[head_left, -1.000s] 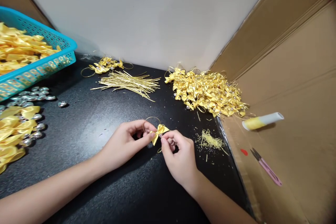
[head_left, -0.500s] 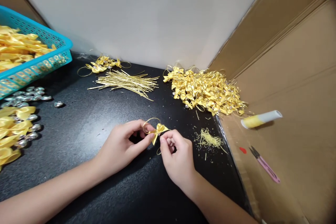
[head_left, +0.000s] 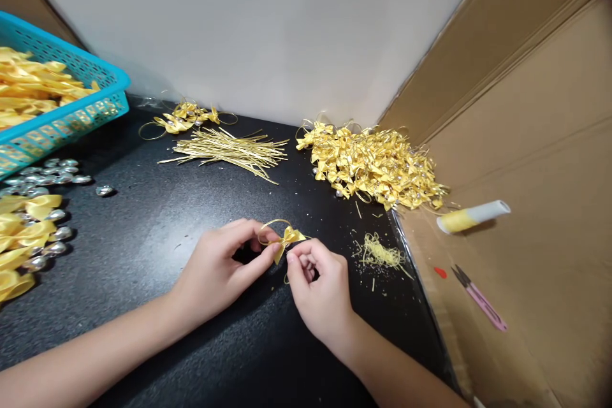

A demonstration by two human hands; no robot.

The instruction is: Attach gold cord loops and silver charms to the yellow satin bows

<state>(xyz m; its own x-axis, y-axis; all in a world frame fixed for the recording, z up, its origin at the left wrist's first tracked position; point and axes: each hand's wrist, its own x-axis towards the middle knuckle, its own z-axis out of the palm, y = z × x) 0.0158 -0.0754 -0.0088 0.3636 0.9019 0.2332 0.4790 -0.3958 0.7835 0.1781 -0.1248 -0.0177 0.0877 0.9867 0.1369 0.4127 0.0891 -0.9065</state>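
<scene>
A small yellow ribbon bow [head_left: 287, 240] with a thin gold wire loop sits between my two hands, just above the black tabletop [head_left: 157, 229]. My left hand [head_left: 220, 268] pinches the bow's left side between thumb and forefinger. My right hand [head_left: 318, 290] is closed beside it, fingertips pinching the gold wire at the bow's lower right. Both forearms come in from the bottom edge.
A heap of finished yellow bows [head_left: 373, 166] lies at the back right, gold wire pieces [head_left: 229, 150] at the back centre. A blue basket [head_left: 62, 121] of ribbon, silver beads [head_left: 45, 172] and ribbon loops [head_left: 19, 233] sit left. On cardboard [head_left: 549, 236] at right: a tube [head_left: 473, 215], pink snips [head_left: 480, 299]. Wire clippings [head_left: 380, 254].
Both hands have kept their grip on the bow and shifted slightly down and left; the right fingers have curled a little tighter round the wire.
</scene>
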